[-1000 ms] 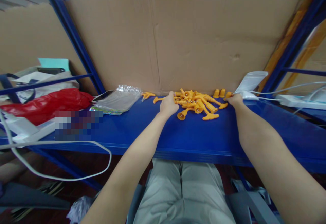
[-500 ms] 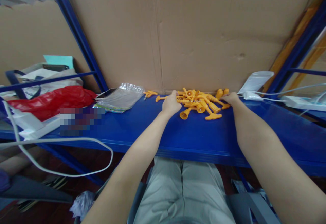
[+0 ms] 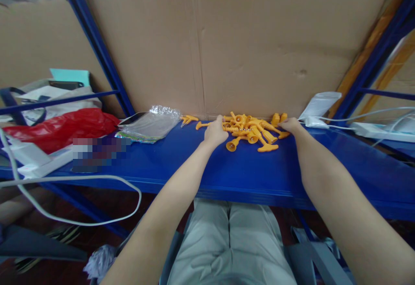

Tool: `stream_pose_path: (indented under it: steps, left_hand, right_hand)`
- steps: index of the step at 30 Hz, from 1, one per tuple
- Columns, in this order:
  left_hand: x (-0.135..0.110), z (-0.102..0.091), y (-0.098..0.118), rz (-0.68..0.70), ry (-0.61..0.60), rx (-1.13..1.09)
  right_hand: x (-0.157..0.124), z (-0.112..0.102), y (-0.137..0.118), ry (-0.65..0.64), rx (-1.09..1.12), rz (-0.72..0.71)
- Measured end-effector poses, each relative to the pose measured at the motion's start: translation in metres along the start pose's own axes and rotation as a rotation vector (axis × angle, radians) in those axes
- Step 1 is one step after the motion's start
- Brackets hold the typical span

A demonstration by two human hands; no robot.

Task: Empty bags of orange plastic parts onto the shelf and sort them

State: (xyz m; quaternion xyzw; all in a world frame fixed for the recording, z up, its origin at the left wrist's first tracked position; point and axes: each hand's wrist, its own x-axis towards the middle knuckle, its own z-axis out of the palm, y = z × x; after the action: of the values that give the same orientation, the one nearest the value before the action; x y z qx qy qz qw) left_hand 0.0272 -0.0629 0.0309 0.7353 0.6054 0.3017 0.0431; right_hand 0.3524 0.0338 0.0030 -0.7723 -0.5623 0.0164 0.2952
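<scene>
A heap of small orange plastic parts (image 3: 251, 131) lies at the back of the blue shelf (image 3: 246, 172), against a cardboard wall. My left hand (image 3: 214, 132) rests at the heap's left edge with its fingers curled into the parts. My right hand (image 3: 290, 125) is at the heap's right edge, fingers bent onto the pieces there. Whether either hand grips a piece is hidden by the backs of the hands. A few loose orange pieces (image 3: 189, 119) lie to the left of the heap.
A stack of clear plastic bags (image 3: 149, 125) lies left of the parts. Further left are a red bag (image 3: 61, 127), white boxes and a white cable (image 3: 81, 198). A white pouch (image 3: 319, 103) and a power strip (image 3: 382, 130) sit at the right.
My right hand has slid left from beside the white pouch to the right edge of the orange heap. My left hand has stayed at the left edge.
</scene>
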Motion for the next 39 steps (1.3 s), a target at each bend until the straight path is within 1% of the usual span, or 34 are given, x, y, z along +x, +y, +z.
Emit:
stream_pose_path:
  steps: [3,6,8,10,11,12,14,16,19,21,24,26,28,30,32,34,36,39]
  left_hand:
    - [0.000,0.000,-0.001,0.001,0.002,0.006]
    - [0.001,0.000,-0.001,0.005,0.004,0.004]
    - [0.001,0.001,-0.002,0.015,0.005,-0.002]
    - [0.002,0.001,-0.001,0.030,0.005,-0.012]
    - [0.002,0.001,-0.001,0.041,0.004,-0.020]
    - [0.002,0.001,0.000,0.056,0.002,-0.031]
    - [0.001,0.001,0.001,0.093,0.000,-0.062]
    - [0.000,0.002,0.001,0.143,0.006,-0.103]
    - [-0.001,0.003,0.001,0.232,0.031,-0.167]
    - [-0.002,0.005,0.000,0.292,0.038,-0.200]
    - [-0.003,0.005,0.000,0.347,0.016,-0.217]
    - [-0.004,0.005,0.001,0.359,-0.003,-0.220]
    - [-0.006,0.005,0.003,0.364,-0.014,-0.223]
    - [-0.007,0.005,0.006,0.372,-0.013,-0.222]
    - [-0.008,0.004,0.009,0.369,0.002,-0.219]
    - [-0.008,0.004,0.010,0.342,0.036,-0.220]
    - [-0.007,0.004,0.010,0.283,0.084,-0.223]
    - [-0.006,0.004,0.010,0.208,0.148,-0.234]
  right_hand:
    - [-0.004,-0.005,-0.004,-0.119,-0.049,0.023]
    - [-0.008,-0.016,-0.011,-0.171,-0.080,0.001]
    - [-0.011,-0.025,-0.020,-0.215,-0.108,-0.004]
    - [-0.018,-0.037,-0.036,-0.248,-0.121,-0.017]
    - [-0.024,-0.044,-0.045,-0.254,-0.095,-0.066]
    - [-0.031,-0.050,-0.056,-0.262,-0.032,-0.140]
    - [-0.052,-0.061,-0.080,-0.289,0.131,-0.242]
    - [-0.078,-0.066,-0.102,-0.378,0.324,-0.350]
    - [-0.115,-0.060,-0.124,-0.600,0.491,-0.471]
    - [-0.134,-0.049,-0.130,-0.658,0.553,-0.529]
    - [-0.147,-0.032,-0.129,-0.649,0.639,-0.523]
    - [-0.149,-0.026,-0.127,-0.687,0.725,-0.485]
    - [-0.150,-0.025,-0.124,-0.767,0.786,-0.445]
    - [-0.150,-0.025,-0.122,-0.838,0.789,-0.417]
    - [-0.150,-0.026,-0.122,-0.866,0.768,-0.399]
    - [-0.151,-0.025,-0.122,-0.858,0.781,-0.381]
    - [-0.150,-0.024,-0.122,-0.814,0.852,-0.355]
    - [-0.147,-0.024,-0.124,-0.671,1.024,-0.284]
